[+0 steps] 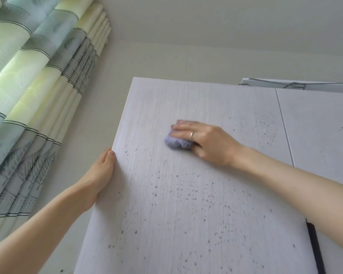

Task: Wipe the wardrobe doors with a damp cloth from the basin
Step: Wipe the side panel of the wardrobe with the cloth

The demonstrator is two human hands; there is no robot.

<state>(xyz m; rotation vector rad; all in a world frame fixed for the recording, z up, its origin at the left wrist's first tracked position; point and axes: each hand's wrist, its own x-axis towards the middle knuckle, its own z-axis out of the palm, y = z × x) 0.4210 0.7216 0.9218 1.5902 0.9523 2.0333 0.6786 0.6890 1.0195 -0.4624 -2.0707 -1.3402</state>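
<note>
right hand presses cloth on door | left hand grips door edge

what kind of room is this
Probably a bedroom at home: a white wardrobe door being wiped with a cloth, patterned curtains at the left, and plain painted walls and ceiling above.

Right hand flat on lilac cloth against speckled wardrobe door, left hand on its edge.
</note>
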